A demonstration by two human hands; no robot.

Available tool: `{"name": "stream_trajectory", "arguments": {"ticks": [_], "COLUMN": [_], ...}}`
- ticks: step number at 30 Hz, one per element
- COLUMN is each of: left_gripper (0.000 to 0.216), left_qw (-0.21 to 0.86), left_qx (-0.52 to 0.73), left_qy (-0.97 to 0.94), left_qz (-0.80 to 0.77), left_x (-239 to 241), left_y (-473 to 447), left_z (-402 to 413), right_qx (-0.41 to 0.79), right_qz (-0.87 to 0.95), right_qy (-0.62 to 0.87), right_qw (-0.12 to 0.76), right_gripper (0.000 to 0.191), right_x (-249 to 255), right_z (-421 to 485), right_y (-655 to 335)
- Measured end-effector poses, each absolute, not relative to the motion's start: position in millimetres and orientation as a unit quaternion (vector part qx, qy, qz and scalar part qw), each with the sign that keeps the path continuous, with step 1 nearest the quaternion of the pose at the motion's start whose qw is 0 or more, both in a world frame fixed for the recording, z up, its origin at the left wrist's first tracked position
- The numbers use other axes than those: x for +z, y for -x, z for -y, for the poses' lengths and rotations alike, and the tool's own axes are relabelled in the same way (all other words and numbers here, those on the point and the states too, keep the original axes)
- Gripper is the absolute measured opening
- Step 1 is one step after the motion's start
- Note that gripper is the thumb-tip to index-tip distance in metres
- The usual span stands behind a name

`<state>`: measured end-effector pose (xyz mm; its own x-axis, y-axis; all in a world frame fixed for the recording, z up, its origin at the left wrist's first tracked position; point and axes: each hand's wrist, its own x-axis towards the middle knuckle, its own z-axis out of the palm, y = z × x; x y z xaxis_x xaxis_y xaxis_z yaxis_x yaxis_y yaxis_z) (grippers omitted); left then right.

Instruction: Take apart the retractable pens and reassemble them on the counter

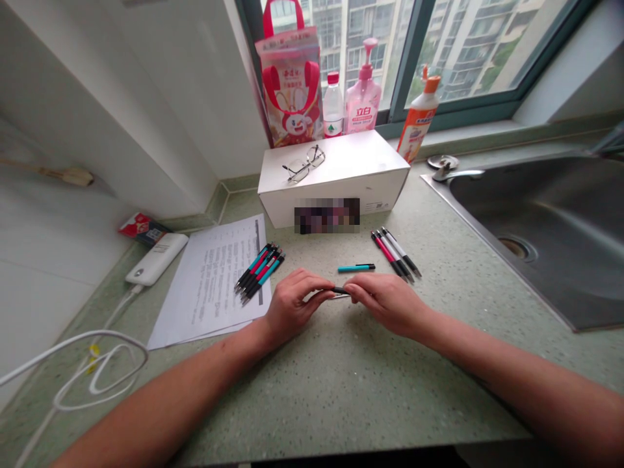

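At frame centre, left hand point(294, 300) and right hand point(389, 301) pinch a slim black pen part point(340, 290), fingers closed around it; light, aligned grips should work best.

Black pen part point(341, 290), nearly level between left hand point(295, 300) and right hand point(390, 303), ends out of sight

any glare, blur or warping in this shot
Head view: daylight comes through the window, pale glare streaks the sink, the picture's edges look stretched, print on the paper is too soft to read, and pixelation hides part of the white box.
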<state>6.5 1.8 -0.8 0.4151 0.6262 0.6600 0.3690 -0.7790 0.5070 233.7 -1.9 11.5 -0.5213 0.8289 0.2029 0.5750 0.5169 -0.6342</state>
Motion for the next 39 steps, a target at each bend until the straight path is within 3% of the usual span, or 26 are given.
{"name": "stream_trajectory", "arguments": {"ticks": [7, 15, 18, 21, 39], "left_gripper": [0.008, 0.008, 0.009, 0.010, 0.008], "left_qw": [0.136, 0.141, 0.142, 0.144, 0.145], "left_qx": [0.450, 0.450, 0.450, 0.449, 0.443], "left_qy": [-0.831, -0.830, -0.830, -0.829, -0.832], "left_qz": [-0.298, -0.297, -0.298, -0.299, -0.302], "left_x": [1.2, 0.3, -1.5, -1.9, -1.5], "left_y": [-7.1, -7.1, -6.2, -5.9, -6.2], "left_z": [-2.1, -1.9, -2.2, -2.3, -2.8], "right_qx": [0.246, 0.259, 0.242, 0.236, 0.255], "right_qz": [0.827, 0.823, 0.832, 0.842, 0.831], "right_qy": [0.432, 0.434, 0.428, 0.417, 0.431], "right_qw": [0.262, 0.261, 0.256, 0.250, 0.243], "right_gripper": [0.019, 0.028, 0.019, 0.026, 0.021], "right_x": [9.5, 7.5, 7.0, 7.7, 12.4], "right_z": [3.2, 2.4, 2.5, 2.0, 2.6], "right_y": [-233.7, -233.4, -233.6, -233.9, -234.1]}}
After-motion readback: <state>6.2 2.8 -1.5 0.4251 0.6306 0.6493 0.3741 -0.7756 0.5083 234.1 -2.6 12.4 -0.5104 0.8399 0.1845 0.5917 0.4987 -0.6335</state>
